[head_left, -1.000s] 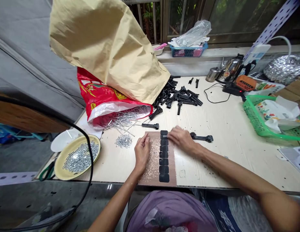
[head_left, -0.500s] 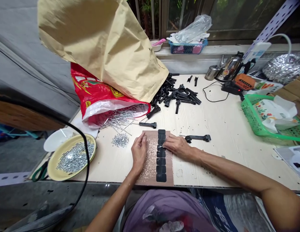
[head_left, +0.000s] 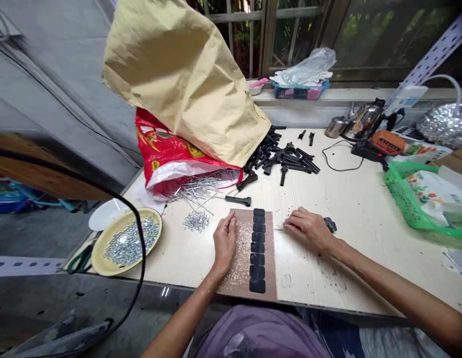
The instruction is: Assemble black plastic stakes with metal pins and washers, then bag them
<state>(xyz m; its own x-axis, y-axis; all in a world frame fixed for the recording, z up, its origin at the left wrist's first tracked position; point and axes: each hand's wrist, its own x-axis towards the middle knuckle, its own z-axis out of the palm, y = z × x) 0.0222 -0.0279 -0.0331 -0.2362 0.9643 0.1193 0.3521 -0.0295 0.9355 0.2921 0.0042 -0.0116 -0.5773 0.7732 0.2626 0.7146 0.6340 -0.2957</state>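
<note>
You can read no text for certain: the yellow print on your red bag is creased and partly covered, the dark characters on the orange block blur, and the kettle bears only a tiny, illegible mark.

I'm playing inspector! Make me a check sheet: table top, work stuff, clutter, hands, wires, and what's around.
Surface: pale wood-grain table, with small marks near the front.
Work things: brown board, pale crumbs and a column of black pads on it.
Clutter: black parts heaped by a red bag, metal rods at its mouth; tiny metal pieces in a pile and a yellow bowl.
Left hand: fingers curled, at the board's left edge.
Right hand: right of the board, a thin piece at its fingertips; grip unclear.
Cables: thin black cord looped on the table; thick black cable in front of the bowl.
Surroundings: window behind, blue basket on its ledge, green basket at right.
</note>
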